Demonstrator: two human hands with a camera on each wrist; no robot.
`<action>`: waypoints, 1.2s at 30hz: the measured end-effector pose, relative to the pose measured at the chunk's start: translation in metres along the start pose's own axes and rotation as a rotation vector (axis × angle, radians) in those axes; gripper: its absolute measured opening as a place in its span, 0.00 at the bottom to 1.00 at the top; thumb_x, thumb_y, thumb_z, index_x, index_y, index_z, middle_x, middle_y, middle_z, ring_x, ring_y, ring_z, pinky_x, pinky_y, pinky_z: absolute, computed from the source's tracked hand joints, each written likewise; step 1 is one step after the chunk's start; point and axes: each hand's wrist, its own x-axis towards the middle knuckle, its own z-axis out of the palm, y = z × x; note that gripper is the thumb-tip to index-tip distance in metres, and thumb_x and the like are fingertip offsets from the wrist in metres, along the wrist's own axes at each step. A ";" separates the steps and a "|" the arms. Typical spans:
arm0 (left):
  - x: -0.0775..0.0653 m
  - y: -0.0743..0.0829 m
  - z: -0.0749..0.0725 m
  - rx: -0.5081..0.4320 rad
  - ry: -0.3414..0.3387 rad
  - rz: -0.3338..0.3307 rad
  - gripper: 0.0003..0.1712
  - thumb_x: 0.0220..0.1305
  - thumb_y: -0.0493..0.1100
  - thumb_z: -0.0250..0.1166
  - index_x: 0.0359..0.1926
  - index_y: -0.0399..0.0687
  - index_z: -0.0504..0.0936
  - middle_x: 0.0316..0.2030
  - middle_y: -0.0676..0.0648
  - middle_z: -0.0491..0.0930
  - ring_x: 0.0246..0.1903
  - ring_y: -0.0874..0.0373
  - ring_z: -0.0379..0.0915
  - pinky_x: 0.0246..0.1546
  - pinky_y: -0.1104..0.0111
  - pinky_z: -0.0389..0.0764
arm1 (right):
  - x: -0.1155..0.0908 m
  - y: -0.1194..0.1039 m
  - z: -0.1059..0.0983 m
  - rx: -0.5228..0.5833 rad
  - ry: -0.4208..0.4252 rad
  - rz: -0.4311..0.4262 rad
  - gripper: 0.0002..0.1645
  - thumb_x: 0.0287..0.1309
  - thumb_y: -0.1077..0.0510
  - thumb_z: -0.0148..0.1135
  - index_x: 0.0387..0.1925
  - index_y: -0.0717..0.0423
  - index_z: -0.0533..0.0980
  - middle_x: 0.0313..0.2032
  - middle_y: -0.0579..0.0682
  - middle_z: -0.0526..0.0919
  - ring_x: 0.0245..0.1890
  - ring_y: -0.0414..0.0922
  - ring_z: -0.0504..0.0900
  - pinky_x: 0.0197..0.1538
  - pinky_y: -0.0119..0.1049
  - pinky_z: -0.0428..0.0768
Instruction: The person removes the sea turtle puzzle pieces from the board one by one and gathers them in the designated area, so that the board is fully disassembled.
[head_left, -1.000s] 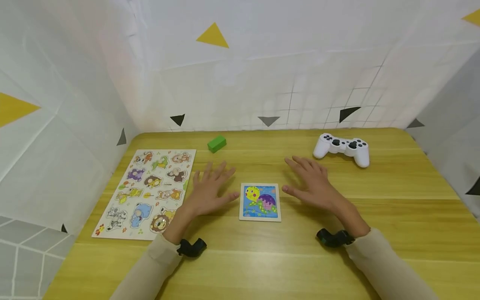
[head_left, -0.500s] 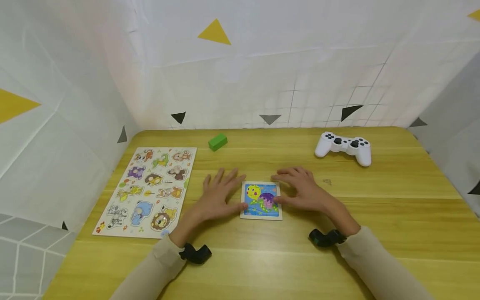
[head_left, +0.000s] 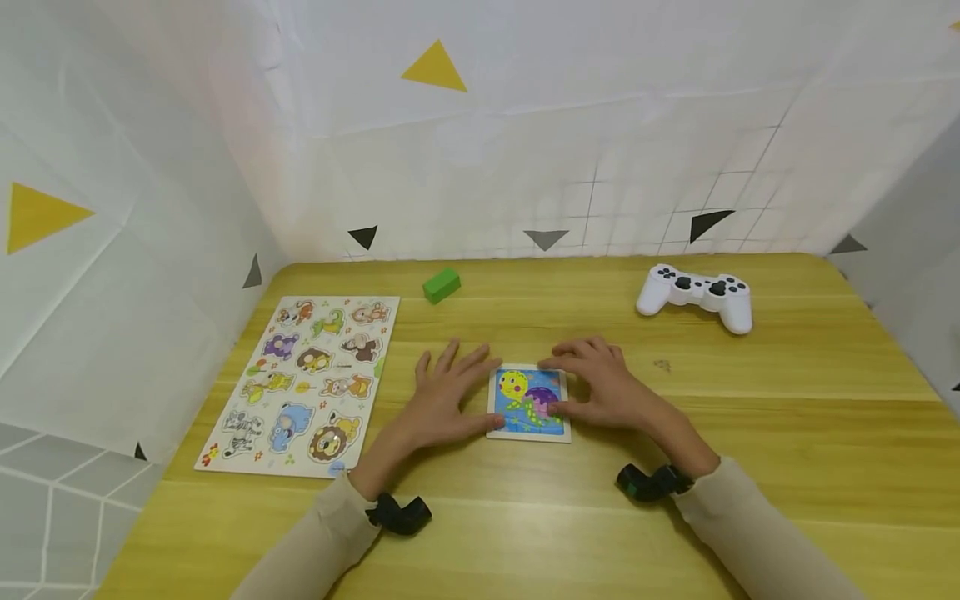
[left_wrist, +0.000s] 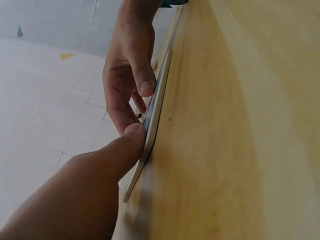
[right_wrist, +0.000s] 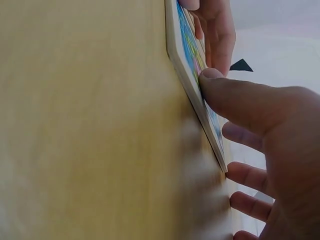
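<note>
A small square jigsaw puzzle (head_left: 527, 415) with a turtle picture and a pale frame lies on the wooden table between both hands. My left hand (head_left: 447, 404) spreads over its left side, the thumb resting on the picture and the index fingertip close to the far left corner. From the other side my right hand (head_left: 607, 387) touches it, thumb on the turtle's shell and fingers bent near the far right corner. Both wrist views show the thumbs on the puzzle (left_wrist: 156, 107) face; the left hand's other fingers are hidden in the left wrist view.
A larger board (head_left: 315, 425) with several animal pieces lies on the left. At the back are a green block (head_left: 442, 285) and, to the right, a white game controller (head_left: 693, 296). White sheeting (head_left: 517, 167) rises behind the table (head_left: 525, 542).
Both hands have come inward from either side of the puzzle until their thumbs rest on it. The view has shifted slightly; the puzzle seems to have stayed in place.
</note>
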 end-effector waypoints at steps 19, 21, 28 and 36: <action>0.000 -0.002 0.001 -0.006 0.027 0.138 0.30 0.62 0.68 0.66 0.61 0.68 0.77 0.76 0.55 0.64 0.80 0.36 0.42 0.73 0.33 0.39 | -0.001 0.003 -0.001 0.016 0.000 -0.009 0.31 0.55 0.46 0.75 0.61 0.43 0.80 0.59 0.53 0.78 0.62 0.55 0.67 0.58 0.56 0.60; -0.001 -0.002 0.001 -0.012 0.028 0.142 0.29 0.62 0.68 0.67 0.61 0.68 0.77 0.76 0.54 0.65 0.80 0.35 0.43 0.73 0.32 0.39 | -0.001 0.003 -0.001 0.018 0.004 -0.016 0.30 0.55 0.46 0.75 0.61 0.43 0.81 0.58 0.52 0.79 0.61 0.55 0.67 0.57 0.55 0.60; -0.002 0.000 0.000 -0.023 0.008 0.141 0.30 0.61 0.69 0.67 0.61 0.69 0.78 0.77 0.53 0.62 0.80 0.33 0.40 0.72 0.31 0.37 | -0.001 0.005 0.001 0.026 0.021 -0.054 0.28 0.55 0.46 0.75 0.58 0.42 0.82 0.57 0.52 0.79 0.61 0.56 0.67 0.55 0.55 0.59; -0.002 0.001 -0.001 0.021 -0.022 0.141 0.36 0.57 0.73 0.67 0.65 0.70 0.76 0.79 0.54 0.58 0.80 0.32 0.38 0.72 0.30 0.35 | -0.002 0.003 -0.004 0.041 -0.011 -0.028 0.28 0.56 0.46 0.74 0.59 0.42 0.81 0.58 0.53 0.78 0.63 0.56 0.67 0.56 0.56 0.59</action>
